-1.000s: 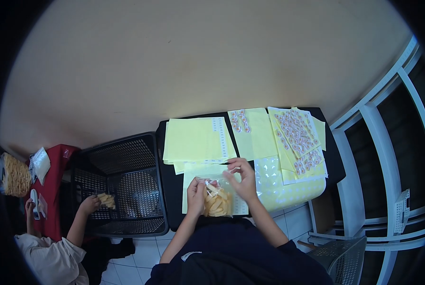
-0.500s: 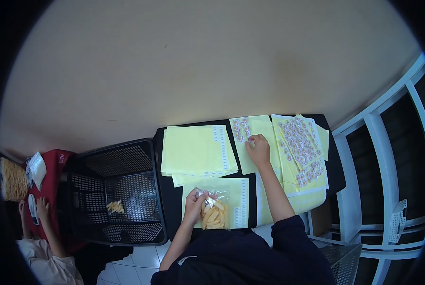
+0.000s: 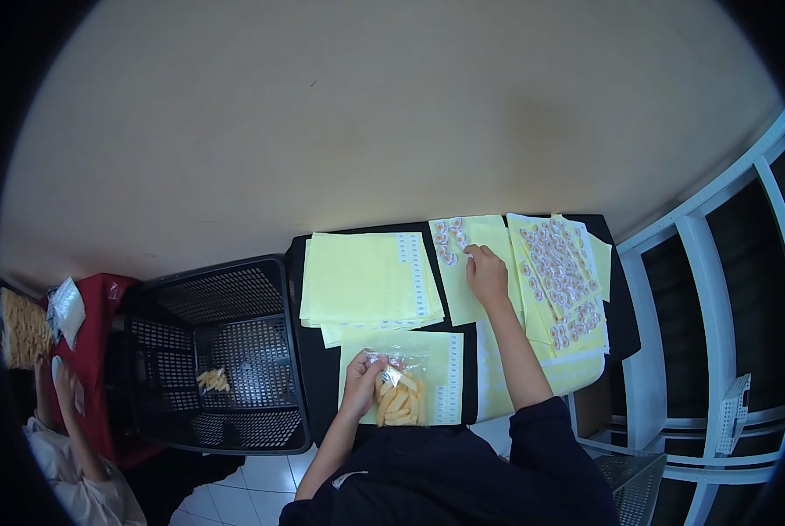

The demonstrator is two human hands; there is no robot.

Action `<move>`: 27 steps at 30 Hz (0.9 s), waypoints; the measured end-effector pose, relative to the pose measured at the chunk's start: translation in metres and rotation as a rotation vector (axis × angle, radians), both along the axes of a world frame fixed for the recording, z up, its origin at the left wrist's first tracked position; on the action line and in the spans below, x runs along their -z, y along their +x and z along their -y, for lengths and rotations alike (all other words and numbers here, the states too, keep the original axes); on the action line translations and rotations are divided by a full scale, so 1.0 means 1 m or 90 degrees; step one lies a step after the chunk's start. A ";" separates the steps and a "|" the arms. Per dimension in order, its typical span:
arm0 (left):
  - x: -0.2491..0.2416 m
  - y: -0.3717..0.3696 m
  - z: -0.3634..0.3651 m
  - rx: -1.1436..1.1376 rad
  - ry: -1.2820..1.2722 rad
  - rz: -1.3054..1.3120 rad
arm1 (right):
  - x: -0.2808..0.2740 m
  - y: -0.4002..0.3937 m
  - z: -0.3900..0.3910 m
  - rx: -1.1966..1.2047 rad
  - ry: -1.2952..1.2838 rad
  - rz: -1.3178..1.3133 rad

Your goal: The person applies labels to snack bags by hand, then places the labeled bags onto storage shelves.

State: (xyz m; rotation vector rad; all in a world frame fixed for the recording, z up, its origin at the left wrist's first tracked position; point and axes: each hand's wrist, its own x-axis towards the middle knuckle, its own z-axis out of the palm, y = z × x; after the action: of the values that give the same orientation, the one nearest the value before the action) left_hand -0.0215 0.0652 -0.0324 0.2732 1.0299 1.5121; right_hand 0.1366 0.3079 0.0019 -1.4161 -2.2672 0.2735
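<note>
at six o'clock on the worktop (image 3: 470,373), the left hand (image 3: 360,380) is pinching the filled bag (image 3: 399,404); at one, the right hand (image 3: 487,275) is bunching fingers beside stickers (image 3: 442,238), hold unclear; at eight, fries (image 3: 214,380) are lying in the crate (image 3: 221,291).

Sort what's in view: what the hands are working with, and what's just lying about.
In use:
Left hand, gripping the clear bag of yellow pieces
Right hand, at the round stickers
Yellow sheet beneath the bag

Probably just lying about:
Stacked yellow sheets
White basket, far right
</note>
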 end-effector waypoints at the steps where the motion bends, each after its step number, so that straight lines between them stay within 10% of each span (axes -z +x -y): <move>1: -0.001 0.000 0.000 0.000 -0.004 0.003 | 0.000 0.001 -0.001 0.000 0.000 0.001; 16: 0.001 0.000 -0.001 -0.002 0.025 0.004 | -0.019 0.006 -0.004 -0.028 -0.088 0.017; 18: 0.005 0.000 -0.004 -0.013 0.021 -0.004 | -0.032 0.006 0.016 -0.033 -0.053 -0.171; 27: -0.008 0.001 -0.005 0.018 0.042 0.036 | -0.044 -0.006 0.184 -0.394 0.116 -0.194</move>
State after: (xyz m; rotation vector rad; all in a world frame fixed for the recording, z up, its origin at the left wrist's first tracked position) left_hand -0.0209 0.0701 -0.0243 0.2883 0.9288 1.5226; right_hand 0.1309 0.1243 0.0459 -0.5113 -2.3347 0.4250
